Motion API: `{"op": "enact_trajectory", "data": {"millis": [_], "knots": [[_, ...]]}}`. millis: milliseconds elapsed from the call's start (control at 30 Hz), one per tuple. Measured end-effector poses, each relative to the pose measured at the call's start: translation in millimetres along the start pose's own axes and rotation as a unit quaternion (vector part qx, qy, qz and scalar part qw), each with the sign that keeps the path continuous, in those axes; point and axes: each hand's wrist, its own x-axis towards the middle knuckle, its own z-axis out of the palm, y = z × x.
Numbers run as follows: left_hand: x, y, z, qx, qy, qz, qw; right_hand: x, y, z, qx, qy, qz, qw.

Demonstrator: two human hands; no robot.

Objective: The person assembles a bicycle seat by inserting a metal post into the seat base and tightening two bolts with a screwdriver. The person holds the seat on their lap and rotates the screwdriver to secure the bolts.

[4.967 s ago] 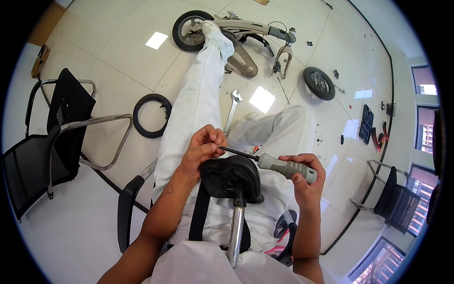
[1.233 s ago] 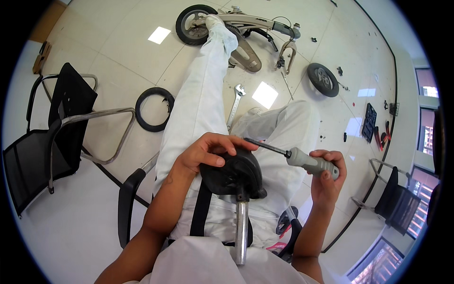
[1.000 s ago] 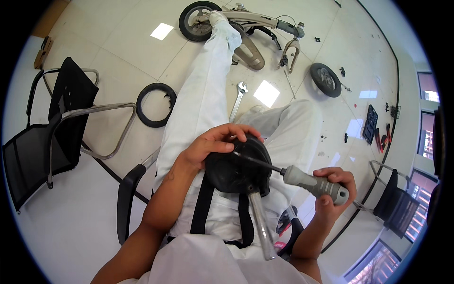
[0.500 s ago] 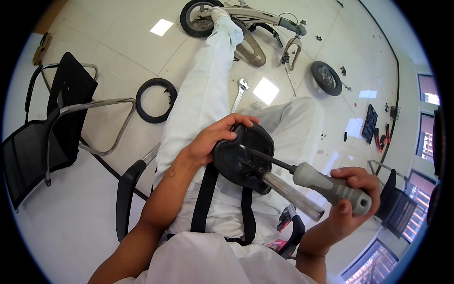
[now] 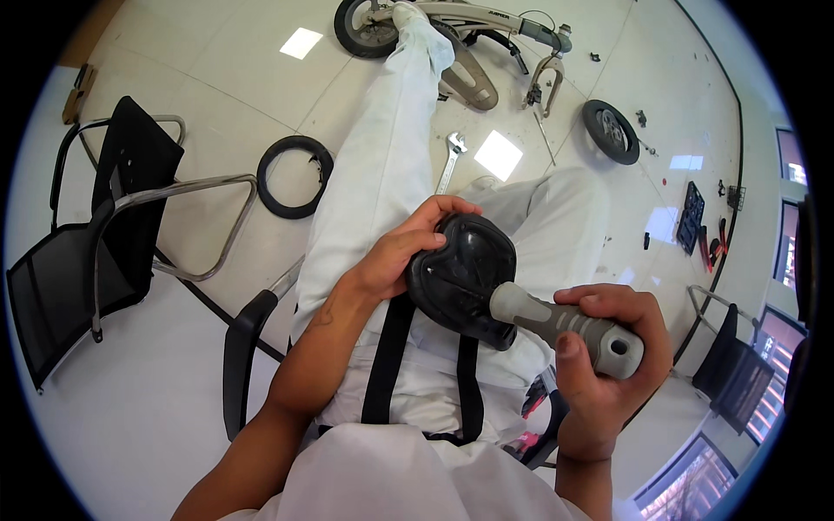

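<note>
A black bicycle saddle [image 5: 452,276] lies over my lap with its hollow underside facing me. My left hand [image 5: 400,250] is closed on its left rim, thumb on the near side and fingers along the top edge. In my right hand [image 5: 612,339] is a screwdriver with a thick grey handle [image 5: 543,314], gripped between thumb and curled fingers. Its handle points down toward the saddle's right side. Shaft and tip cannot be made out behind the handle, and the metal seat post is hidden too.
A partly stripped folding bike [image 5: 495,26] lies on the tiled floor ahead. Around it are an adjustable wrench [image 5: 451,163], a loose tyre [image 5: 295,211], a wheel [image 5: 599,130] and a black tool case [image 5: 691,213]. Black chairs [image 5: 130,187] stand on both sides.
The screwdriver has swung left and nearer the saddle, so its shaft and the seat post no longer show. The saddle has turned and shifted slightly right, with my left hand still on it.
</note>
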Motion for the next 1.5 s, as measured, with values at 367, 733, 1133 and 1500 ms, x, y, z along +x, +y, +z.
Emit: {"op": "enact_trajectory", "data": {"millis": [367,733,1133,1500], "knots": [[4,-2,-1,0.002,-0.001,-0.008,1.000,2,15,-3,0.032,0.028,0.003,0.999],[4,0,2,-0.002,0.002,-0.010,1.000,4,15,-4,0.024,0.008,0.001,1.000],[4,-1,-1,0.003,0.004,-0.005,1.000,1,14,-3,0.012,0.016,0.005,1.000],[6,-3,-2,-0.014,0.003,-0.012,1.000,1,17,-2,0.019,0.022,0.008,1.000]]}}
